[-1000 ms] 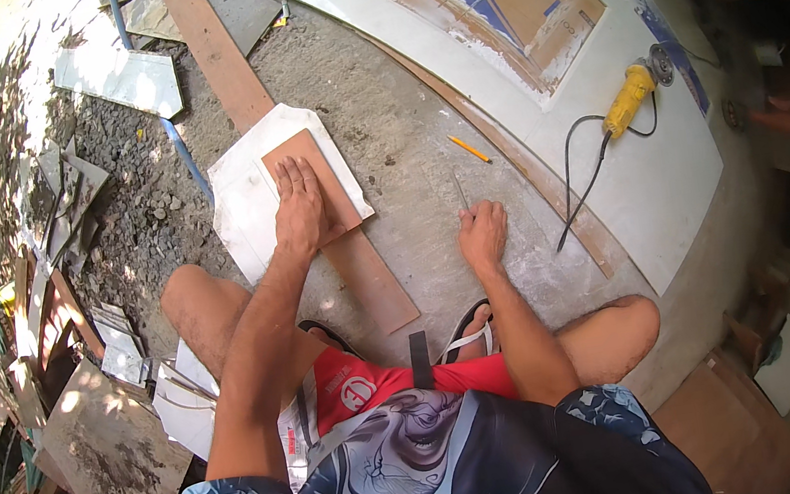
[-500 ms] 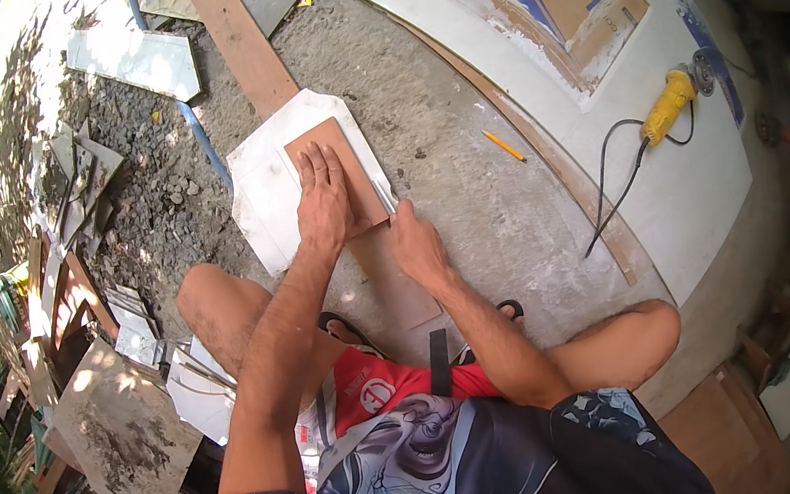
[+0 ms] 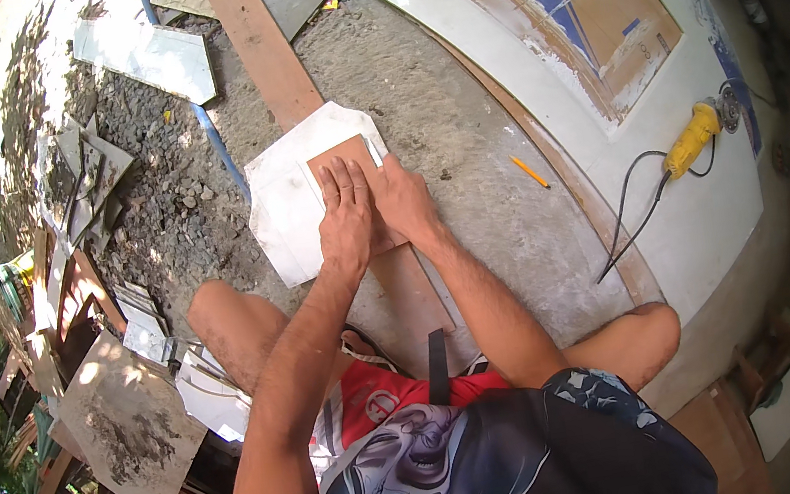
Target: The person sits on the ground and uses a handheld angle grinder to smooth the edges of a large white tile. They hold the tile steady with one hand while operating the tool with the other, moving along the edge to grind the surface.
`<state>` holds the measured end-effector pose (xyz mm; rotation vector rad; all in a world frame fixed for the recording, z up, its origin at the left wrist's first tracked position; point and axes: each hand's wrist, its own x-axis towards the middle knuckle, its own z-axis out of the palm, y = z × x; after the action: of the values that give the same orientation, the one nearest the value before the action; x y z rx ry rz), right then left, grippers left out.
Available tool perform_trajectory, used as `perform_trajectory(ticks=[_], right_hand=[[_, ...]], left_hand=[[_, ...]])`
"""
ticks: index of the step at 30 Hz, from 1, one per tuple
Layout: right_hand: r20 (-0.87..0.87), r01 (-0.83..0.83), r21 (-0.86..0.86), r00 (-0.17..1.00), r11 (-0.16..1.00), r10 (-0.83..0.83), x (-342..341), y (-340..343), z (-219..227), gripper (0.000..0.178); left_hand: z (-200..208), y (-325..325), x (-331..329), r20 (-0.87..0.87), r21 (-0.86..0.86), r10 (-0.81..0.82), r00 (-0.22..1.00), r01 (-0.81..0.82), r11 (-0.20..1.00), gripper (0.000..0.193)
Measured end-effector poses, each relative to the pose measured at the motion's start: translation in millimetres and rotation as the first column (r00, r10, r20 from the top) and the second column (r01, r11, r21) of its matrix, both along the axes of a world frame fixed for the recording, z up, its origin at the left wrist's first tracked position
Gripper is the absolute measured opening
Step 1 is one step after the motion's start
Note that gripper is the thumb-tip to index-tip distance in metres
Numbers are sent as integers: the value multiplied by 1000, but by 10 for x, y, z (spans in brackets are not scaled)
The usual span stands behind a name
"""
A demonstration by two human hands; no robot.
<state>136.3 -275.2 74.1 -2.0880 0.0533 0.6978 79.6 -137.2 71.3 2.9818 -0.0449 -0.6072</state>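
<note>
My left hand (image 3: 347,228) lies flat on a small brown rectangular board (image 3: 346,150), fingers stretched out and pressing it down. Beneath that board is a white sheet (image 3: 283,202) with clipped corners. My right hand (image 3: 407,203) is closed round a thin knife (image 3: 374,151), whose metal blade shows by the board's right edge, near its far corner. The handle is hidden in my fist. Under the sheet runs a long brown plank (image 3: 261,48), which comes out again between my legs.
An orange pencil (image 3: 530,171) lies on the concrete to the right. Beyond it, a yellow angle grinder (image 3: 693,139) with a black cord rests on a large white panel (image 3: 706,233). Offcuts (image 3: 132,425) are heaped at left, beside gravel and a blue pipe (image 3: 220,150).
My right hand has moved away from me along the board's right edge with the knife. My left hand stays on the board. The whole view has shifted slightly.
</note>
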Motion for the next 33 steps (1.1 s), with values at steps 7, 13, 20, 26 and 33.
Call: perform_trajectory(ticks=[7, 13, 20, 26, 33], right_hand=[[-114, 9, -6, 993, 1000, -9, -818, -463, 20, 25], [-52, 13, 11, 999, 1000, -13, 108, 12, 24, 23], [-98, 24, -14, 995, 1000, -25, -502, -286, 31, 28], [-5, 19, -1, 1000, 1000, -19, 330, 105, -21, 26], [-118, 8, -12, 993, 1000, -9, -443, -178, 79, 31]], left_hand=[[282, -113, 97, -106, -82, 119, 987, -128, 988, 111], [198, -65, 74, -46, -105, 78, 996, -82, 991, 122], [152, -98, 47, -32, -69, 80, 996, -82, 994, 92], [135, -91, 99, -1, 16, -5, 1000, 5, 1000, 86], [181, -61, 17, -25, -60, 107, 994, -108, 992, 85]])
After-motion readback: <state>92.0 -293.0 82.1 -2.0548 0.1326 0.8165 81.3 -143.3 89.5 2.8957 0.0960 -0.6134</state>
